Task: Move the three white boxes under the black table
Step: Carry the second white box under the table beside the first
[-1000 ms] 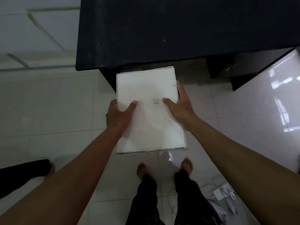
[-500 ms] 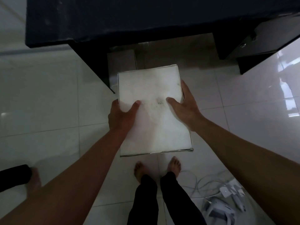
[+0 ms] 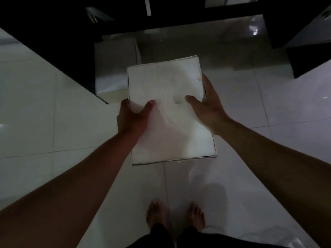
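Note:
I hold a white box [image 3: 170, 90] flat side up in both hands, low over the floor in front of the black table [image 3: 53, 29]. My left hand [image 3: 133, 119] grips its left edge with the thumb on top. My right hand [image 3: 208, 104] grips its right edge the same way. A second white box [image 3: 114, 67] stands on the floor under the table's left part, just beyond and left of the held box. The table's top edge fills the upper frame.
A black table leg or panel [image 3: 86, 76] runs diagonally at the left. Another dark cabinet part [image 3: 308, 59] stands at the right. Glossy white floor tiles [image 3: 286, 104] lie all around. My bare feet [image 3: 175, 215] are at the bottom centre.
The view has dropped lower and closer to the floor; the box went down and forward with both hands. The second box under the table has come into fuller view.

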Demonstrator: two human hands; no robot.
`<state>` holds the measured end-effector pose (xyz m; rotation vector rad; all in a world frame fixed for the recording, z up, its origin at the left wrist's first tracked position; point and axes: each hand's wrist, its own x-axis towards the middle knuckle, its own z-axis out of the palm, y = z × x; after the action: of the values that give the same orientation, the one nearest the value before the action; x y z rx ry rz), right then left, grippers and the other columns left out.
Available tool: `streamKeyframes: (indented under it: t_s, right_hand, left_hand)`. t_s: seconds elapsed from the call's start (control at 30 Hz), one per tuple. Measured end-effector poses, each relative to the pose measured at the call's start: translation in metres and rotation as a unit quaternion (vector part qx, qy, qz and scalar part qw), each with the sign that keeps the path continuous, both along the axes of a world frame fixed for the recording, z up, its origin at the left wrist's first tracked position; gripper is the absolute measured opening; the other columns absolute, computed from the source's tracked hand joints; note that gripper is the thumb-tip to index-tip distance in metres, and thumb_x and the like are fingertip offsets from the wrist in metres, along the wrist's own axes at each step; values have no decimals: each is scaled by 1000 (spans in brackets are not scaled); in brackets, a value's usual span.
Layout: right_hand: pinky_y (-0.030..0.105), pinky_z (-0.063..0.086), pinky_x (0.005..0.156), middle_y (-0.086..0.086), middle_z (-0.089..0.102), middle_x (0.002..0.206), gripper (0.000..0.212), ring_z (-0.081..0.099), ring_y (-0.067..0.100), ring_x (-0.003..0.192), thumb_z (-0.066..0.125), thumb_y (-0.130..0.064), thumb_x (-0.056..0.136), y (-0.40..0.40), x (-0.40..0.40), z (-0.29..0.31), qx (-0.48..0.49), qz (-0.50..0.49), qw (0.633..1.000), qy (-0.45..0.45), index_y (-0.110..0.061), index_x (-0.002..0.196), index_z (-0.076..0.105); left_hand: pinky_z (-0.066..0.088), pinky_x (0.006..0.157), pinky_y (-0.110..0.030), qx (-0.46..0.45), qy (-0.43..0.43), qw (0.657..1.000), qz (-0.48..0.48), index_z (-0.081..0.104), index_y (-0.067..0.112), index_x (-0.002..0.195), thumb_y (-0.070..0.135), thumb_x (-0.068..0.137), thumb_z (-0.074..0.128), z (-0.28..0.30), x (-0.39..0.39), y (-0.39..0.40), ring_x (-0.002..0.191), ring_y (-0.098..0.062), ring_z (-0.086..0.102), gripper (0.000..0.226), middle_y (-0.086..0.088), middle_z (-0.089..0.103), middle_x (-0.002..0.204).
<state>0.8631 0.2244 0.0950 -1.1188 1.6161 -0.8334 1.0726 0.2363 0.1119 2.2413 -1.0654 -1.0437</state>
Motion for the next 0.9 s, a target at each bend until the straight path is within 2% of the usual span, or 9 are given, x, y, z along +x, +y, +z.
streamKeyframes:
  t_s: [0.17, 0.27, 0.43, 0.57, 0.77, 0.83, 0.9]
  right_hand:
    - [42, 48, 107, -9, 56, 140, 73, 56, 16, 126, 68, -24, 89, -21, -10, -94, -13, -21, 1000, -9, -36, 151, 32]
    - [39, 50, 105, -10, 56, 139, 71, 56, 15, 124, 68, -22, 89, -34, -11, -147, -32, -22, 999, 3, -35, 150, 34]
    - [36, 48, 107, -7, 53, 141, 70, 52, 16, 127, 68, -21, 91, -48, -8, -204, -61, -12, 998, 24, -29, 151, 33]
    - [43, 47, 108, -5, 50, 143, 70, 50, 19, 129, 68, -24, 92, -54, -8, -225, -55, -2, 998, 30, -30, 151, 31]
    - [44, 45, 110, -2, 48, 147, 72, 49, 21, 132, 66, -29, 93, -63, -5, -244, -43, 11, 998, 52, -27, 154, 27]
    - [40, 41, 113, -1, 46, 150, 75, 47, 23, 135, 64, -33, 93, -65, -3, -249, -35, 9, 997, 71, -25, 155, 25]
    - [27, 31, 113, 0, 38, 158, 79, 39, 23, 142, 63, -35, 94, -63, -1, -252, -32, 6, 995, 99, -23, 158, 18]
  left_hand:
    - [49, 95, -40, -19, -6, 1000, 2, 54, 21, 124, 65, 70, 72, -94, -12, -28, 114, -30, 58, 72, -6, 62, 125]
    - [49, 91, -36, -34, -9, 999, 4, 55, 23, 119, 66, 68, 73, -149, -13, -42, 110, -29, 60, 68, -4, 64, 119]
    - [48, 89, -32, -61, -24, 998, 18, 57, 22, 120, 64, 69, 73, -210, -13, -54, 111, -28, 62, 68, -4, 66, 121]
    - [49, 98, -43, -62, 0, 998, 14, 56, 21, 126, 61, 70, 75, -232, -11, -58, 115, -28, 60, 72, -3, 65, 124]
    - [49, 98, -41, -77, -17, 997, 9, 53, 20, 130, 60, 74, 72, -251, -8, -63, 117, -29, 59, 72, -6, 64, 127]
    - [46, 100, -38, -82, -33, 996, -19, 44, 23, 138, 61, 76, 69, -254, -5, -66, 121, -31, 56, 77, -7, 59, 133]
    - [38, 106, -40, -82, -55, 992, -75, 26, 25, 151, 60, 82, 64, -256, -2, -68, 134, -33, 45, 86, -9, 45, 149]
